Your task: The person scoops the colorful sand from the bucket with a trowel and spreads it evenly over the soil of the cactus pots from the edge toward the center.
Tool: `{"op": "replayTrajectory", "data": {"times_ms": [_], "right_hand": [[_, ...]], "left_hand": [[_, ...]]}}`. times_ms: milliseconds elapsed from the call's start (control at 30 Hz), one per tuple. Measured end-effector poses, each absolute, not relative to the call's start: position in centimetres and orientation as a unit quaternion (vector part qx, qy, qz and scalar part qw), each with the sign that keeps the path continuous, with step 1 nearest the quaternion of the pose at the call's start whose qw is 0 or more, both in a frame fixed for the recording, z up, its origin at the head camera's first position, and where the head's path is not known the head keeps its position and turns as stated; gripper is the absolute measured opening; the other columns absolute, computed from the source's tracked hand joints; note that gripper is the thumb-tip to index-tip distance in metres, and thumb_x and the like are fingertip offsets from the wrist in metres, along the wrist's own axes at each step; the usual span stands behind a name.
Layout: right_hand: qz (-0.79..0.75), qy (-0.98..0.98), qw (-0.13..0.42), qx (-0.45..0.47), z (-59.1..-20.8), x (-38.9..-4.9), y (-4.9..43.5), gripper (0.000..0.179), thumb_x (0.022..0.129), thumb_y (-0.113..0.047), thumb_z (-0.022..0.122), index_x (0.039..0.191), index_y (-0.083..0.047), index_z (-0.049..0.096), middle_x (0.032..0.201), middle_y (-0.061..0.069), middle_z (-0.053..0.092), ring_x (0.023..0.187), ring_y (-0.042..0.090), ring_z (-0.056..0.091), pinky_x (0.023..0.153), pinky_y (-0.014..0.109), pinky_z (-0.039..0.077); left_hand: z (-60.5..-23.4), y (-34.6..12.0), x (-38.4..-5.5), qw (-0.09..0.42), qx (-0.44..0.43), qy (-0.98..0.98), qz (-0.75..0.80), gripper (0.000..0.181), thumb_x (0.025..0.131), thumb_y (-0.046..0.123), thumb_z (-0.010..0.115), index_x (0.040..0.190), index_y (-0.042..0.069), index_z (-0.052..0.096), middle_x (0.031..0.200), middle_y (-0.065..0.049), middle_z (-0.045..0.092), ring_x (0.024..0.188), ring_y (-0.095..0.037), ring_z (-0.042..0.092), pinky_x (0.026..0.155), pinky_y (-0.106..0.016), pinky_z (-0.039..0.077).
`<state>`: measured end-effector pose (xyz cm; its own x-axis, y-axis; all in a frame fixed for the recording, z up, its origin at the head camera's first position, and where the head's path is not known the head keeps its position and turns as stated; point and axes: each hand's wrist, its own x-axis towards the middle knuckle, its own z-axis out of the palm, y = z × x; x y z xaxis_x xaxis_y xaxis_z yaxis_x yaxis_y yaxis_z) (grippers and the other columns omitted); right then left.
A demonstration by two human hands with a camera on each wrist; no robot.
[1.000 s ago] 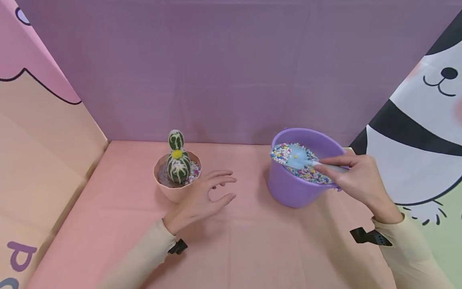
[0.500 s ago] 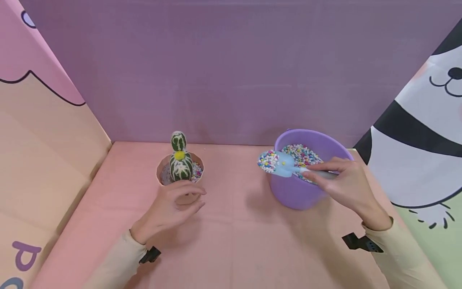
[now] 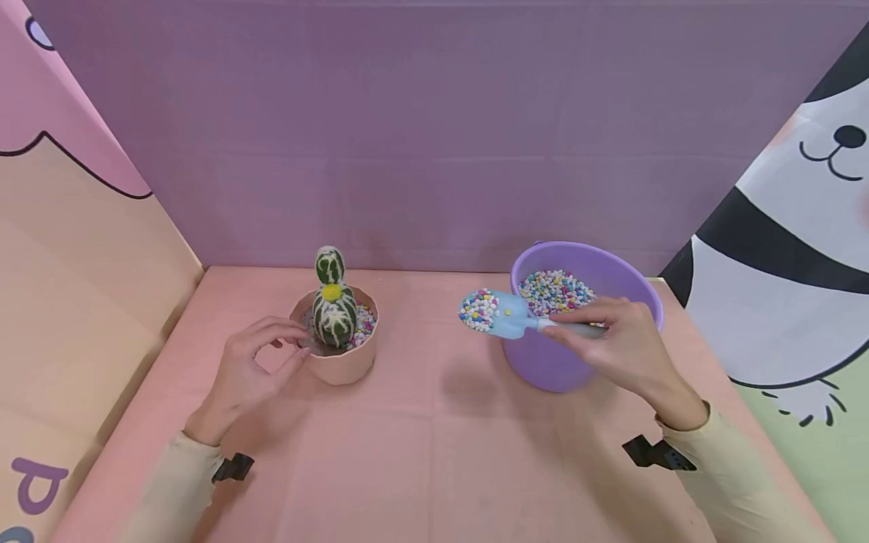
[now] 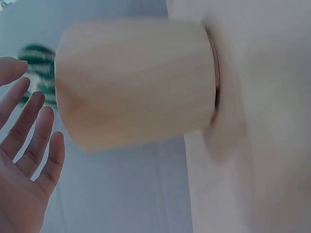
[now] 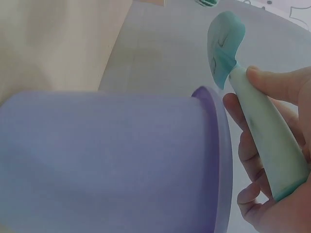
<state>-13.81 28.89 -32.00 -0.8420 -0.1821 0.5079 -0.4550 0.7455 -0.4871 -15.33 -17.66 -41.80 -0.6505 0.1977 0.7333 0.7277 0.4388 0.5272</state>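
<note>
My right hand (image 3: 624, 343) grips the pale handle of a light blue trowel (image 3: 512, 315), also seen side-on in the right wrist view (image 5: 227, 41). Its scoop bears a heap of small coloured pebbles (image 3: 479, 310) and hangs level, left of the purple bucket (image 3: 553, 362). My left hand (image 3: 254, 369) is at the left rim of a peach flower pot (image 3: 342, 368), its fingers spread and relaxed in the left wrist view. In the pot stands a cactus (image 3: 336, 317) with a yellow flower, with grey filling on its left and coloured pebbles (image 3: 363, 326) on its right.
More coloured pebbles (image 3: 553, 290) lie inside the bucket, whose near rim is partly hidden by my right hand. A pink cloth (image 3: 407, 467) covers the table. A purple backdrop (image 3: 434, 136) rises behind, with printed panels at both sides.
My right hand has lifted the loaded trowel out over the bucket's left rim and moved it left. The left hand has moved left, from in front of the pot to its left rim.
</note>
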Motion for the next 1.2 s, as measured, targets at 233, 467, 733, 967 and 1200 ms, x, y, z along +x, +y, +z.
{"op": "replayTrajectory", "data": {"times_ms": [233,467,733,967,1200], "right_hand": [[0.317,-0.904,0.212,0.194,-32.3,-14.3,27.7,0.015,0.072,-0.023,0.09,0.084,-0.029,0.082,0.075,-0.015,0.074,0.072,-0.002,0.059,0.066,0.019,0.039],[0.31,-0.902,0.214,0.209,-32.6,-14.7,26.6,0.014,0.071,-0.024,0.09,0.081,-0.027,0.082,0.068,-0.017,0.069,0.062,0.0,0.054,0.058,0.018,0.039],[0.311,-0.897,0.219,0.225,-32.9,-14.9,25.1,0.015,0.068,-0.025,0.091,0.081,-0.026,0.082,0.072,-0.017,0.072,0.065,-0.002,0.057,0.059,0.016,0.041],[0.318,-0.903,0.192,0.216,-33.3,-14.9,23.4,0.013,0.07,-0.028,0.089,0.081,-0.027,0.082,0.073,-0.016,0.071,0.067,0.002,0.059,0.062,0.018,0.043],[0.332,-0.908,0.153,0.205,-33.7,-15.2,21.6,0.014,0.074,-0.035,0.087,0.085,-0.031,0.081,0.075,-0.019,0.071,0.073,0.002,0.061,0.067,0.021,0.046]], "left_hand": [[-40.7,-19.0,-15.3,0.246,-0.255,-0.821,-0.447,0.038,0.067,-0.008,0.084,0.102,0.001,0.072,0.11,-0.019,0.068,0.104,-0.01,0.06,0.076,-0.022,0.048],[-41.4,-20.1,-15.8,0.224,-0.239,-0.835,-0.443,0.043,0.068,-0.005,0.085,0.108,-0.001,0.071,0.12,-0.02,0.065,0.113,-0.02,0.057,0.077,-0.025,0.048],[-42.0,-20.6,-16.3,0.206,-0.231,-0.849,-0.429,0.048,0.07,-0.003,0.084,0.116,-0.001,0.069,0.132,-0.018,0.061,0.12,-0.038,0.053,0.08,-0.027,0.048],[-45.8,-22.1,-18.6,0.201,-0.238,-0.846,-0.433,0.063,0.071,0.003,0.086,0.13,0.009,0.064,0.141,-0.011,0.058,0.129,-0.015,0.05,0.084,-0.021,0.047],[-43.8,-21.0,-17.2,0.202,-0.238,-0.842,-0.44,0.06,0.071,-0.002,0.084,0.127,-0.001,0.064,0.137,-0.02,0.06,0.121,-0.017,0.052,0.086,-0.025,0.046]]}}
